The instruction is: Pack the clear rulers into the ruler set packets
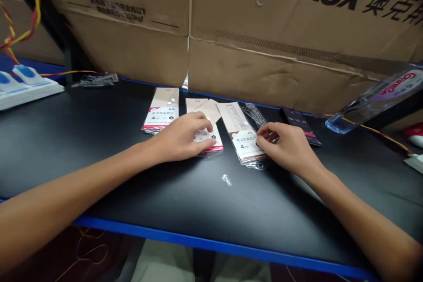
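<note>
Three flat beige packets with white and red labels lie side by side on the black table [99,141]. My left hand [183,136] rests on the middle packet [205,112], fingers curled and pressing it down. My right hand [287,145] pinches the right edge of the right packet [243,134], fingers closed on it. The left packet [161,112] lies untouched. A small clear piece [226,179] sits on the table in front of the packets.
Large cardboard boxes [264,31] wall off the back. A clear plastic bottle [376,97] lies at the right, a dark timer-like device [299,123] beside my right hand. A white power strip [23,86] with coloured wires sits far left. The blue table edge [211,244] runs near me.
</note>
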Motion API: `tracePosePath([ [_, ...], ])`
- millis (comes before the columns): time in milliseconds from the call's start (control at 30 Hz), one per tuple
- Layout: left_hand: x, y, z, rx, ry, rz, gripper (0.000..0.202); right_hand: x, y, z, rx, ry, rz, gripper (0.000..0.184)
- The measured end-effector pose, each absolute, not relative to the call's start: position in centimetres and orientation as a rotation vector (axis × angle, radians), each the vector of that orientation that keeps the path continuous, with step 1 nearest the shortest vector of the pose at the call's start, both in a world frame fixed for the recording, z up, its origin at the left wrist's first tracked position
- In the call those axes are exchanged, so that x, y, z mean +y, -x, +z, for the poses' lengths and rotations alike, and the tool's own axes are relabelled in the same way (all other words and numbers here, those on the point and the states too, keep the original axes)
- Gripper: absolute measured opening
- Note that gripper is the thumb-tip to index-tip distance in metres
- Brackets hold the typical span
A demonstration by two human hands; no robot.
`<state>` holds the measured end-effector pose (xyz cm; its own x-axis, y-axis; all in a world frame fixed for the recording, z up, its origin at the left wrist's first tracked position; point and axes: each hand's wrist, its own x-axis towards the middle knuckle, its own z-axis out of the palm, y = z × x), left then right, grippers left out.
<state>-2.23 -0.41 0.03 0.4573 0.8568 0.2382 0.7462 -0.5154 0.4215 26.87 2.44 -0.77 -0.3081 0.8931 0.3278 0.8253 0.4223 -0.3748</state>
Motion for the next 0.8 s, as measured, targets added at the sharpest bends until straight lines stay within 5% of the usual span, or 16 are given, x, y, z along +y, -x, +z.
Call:
tracePosePath([
  [300,0.5,3.4,0.2,1.912,-2.429,0.335,0.058,4.4,-29.0,-0.7,-2.155,1.465,-0.11,0.027],
  [433,0.2,3.2,0.9,2.053,-2.415,0.29,0.05,5.8,-31.0,-1.0,-2.162,1.758,-0.067,0.045],
  [800,0.0,3.5,1.9,2.0,-2.325,0.831,0.014,5.7,-30.6,-0.5,-2.109,1.733,-0.006,0.037],
])
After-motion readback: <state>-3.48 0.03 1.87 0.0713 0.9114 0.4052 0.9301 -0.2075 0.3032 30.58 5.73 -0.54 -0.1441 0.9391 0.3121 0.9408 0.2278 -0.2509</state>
